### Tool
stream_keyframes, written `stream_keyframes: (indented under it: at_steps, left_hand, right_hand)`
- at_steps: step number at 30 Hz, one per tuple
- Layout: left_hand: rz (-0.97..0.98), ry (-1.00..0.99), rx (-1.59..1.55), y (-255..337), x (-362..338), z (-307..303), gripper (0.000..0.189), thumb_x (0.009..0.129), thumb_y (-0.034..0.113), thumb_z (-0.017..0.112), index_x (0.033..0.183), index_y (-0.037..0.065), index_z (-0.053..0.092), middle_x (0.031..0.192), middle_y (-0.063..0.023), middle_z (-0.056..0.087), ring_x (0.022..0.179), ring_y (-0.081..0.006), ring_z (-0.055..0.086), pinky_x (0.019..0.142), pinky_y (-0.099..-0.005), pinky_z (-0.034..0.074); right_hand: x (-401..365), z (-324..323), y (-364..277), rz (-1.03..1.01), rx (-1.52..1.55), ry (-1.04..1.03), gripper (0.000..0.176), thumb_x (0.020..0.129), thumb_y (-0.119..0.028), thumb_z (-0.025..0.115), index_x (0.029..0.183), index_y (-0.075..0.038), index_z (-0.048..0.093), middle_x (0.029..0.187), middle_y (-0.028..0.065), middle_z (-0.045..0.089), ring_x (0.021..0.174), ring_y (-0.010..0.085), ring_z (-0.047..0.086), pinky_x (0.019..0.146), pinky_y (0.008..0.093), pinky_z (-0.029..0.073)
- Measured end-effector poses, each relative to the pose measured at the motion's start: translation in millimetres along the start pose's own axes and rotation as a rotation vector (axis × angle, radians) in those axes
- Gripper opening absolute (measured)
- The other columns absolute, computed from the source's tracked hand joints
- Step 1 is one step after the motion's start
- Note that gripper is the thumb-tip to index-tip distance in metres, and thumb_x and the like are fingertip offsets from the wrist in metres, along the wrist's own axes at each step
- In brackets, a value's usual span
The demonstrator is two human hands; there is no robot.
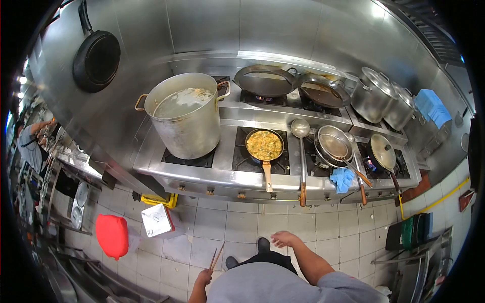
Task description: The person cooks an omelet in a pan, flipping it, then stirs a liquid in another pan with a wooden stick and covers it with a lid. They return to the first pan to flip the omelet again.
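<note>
One frying pan [264,145] of chopped yellow food [264,144] sits on the near row of a steel stove [227,174], at the middle of the scene. Its long axis runs near to far, its single handle [268,177] pointing to the near side and reaching over the stove's edge.

Well apart from it, on the near side, the left hand [204,277] is closed in a narrow grip around two thin sticks [216,258], their tips spread and pointing far and slightly right. The right hand [284,239] hangs over the tiled floor [246,225], its grip wide, fingers loose and holding nothing.

To the pan's left stands one large open pot [184,121] of cloudy liquid, with two side handles. To its right lies a long ladle [301,129], bowl far and wooden end near; beyond are stacked round bowls or strainers [333,143], too overlapped to count, one blue cloth [342,180] at the near edge, and one lidded pan [383,151], its handle angled near and right.

The far row carries two wide dark pans [264,82] and, at right, two lidded pots [373,98]. One black pan [96,61] hangs on the left wall. Another person [31,146] stands at far left.
</note>
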State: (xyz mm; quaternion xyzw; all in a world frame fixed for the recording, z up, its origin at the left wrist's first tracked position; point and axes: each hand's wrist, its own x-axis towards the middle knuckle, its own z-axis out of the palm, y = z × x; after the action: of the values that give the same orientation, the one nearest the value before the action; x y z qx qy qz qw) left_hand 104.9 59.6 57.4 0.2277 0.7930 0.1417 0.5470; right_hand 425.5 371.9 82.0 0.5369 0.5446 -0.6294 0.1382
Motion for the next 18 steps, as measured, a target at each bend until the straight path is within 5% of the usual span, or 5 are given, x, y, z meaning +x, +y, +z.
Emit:
stream_keyframes:
  at_steps: [2,7,12,17,18]
  left_hand:
    - [0.012,0.001,-0.009,-5,-1,1,0.031,0.082,0.032,0.044,0.091,0.003,0.052,0.054,-0.0063,0.048,0.040,-0.0164,0.046,0.035,-0.0295,0.036]
    - [-0.048,-0.036,0.022,5,-13,-5,0.030,0.082,0.030,0.045,0.091,0.003,0.052,0.054,-0.0061,0.048,0.039,-0.0160,0.045,0.034,-0.0294,0.036]
    - [-0.009,0.023,-0.039,2,-15,-8,0.031,0.082,0.031,0.044,0.090,0.002,0.052,0.053,-0.0057,0.048,0.039,-0.0161,0.045,0.034,-0.0294,0.035]
    - [0.180,0.137,0.008,-39,10,5,0.035,0.081,0.033,0.045,0.085,0.000,0.055,0.060,-0.0115,0.055,0.046,-0.0212,0.051,0.042,-0.0347,0.042]
    - [0.006,0.090,-0.090,-41,15,8,0.038,0.080,0.035,0.045,0.087,-0.001,0.057,0.066,-0.0146,0.058,0.056,-0.0263,0.055,0.052,-0.0358,0.045]
  right_hand:
    - [-4,-20,-30,-0.119,0.533,-0.289,0.035,0.084,-0.038,0.047,0.094,-0.006,0.056,0.082,0.0053,0.058,0.069,0.0154,0.056,0.064,0.0303,0.047]
    - [-25,-98,-139,-0.493,0.702,0.144,0.025,0.085,-0.031,0.050,0.088,-0.007,0.053,0.074,0.0027,0.056,0.063,0.0118,0.053,0.053,0.0276,0.045]
    - [1,-127,-199,-0.441,0.727,0.534,0.019,0.085,-0.025,0.048,0.090,-0.007,0.051,0.072,0.0022,0.054,0.059,0.0125,0.051,0.050,0.0267,0.044]
    - [36,-92,-225,-0.435,0.624,0.405,0.022,0.085,-0.021,0.043,0.100,-0.004,0.045,0.076,0.0049,0.052,0.059,0.0149,0.051,0.049,0.0276,0.044]
    - [31,-83,-231,-0.400,0.666,0.379,0.024,0.085,-0.020,0.041,0.103,-0.004,0.043,0.077,0.0060,0.052,0.059,0.0156,0.051,0.049,0.0282,0.044]
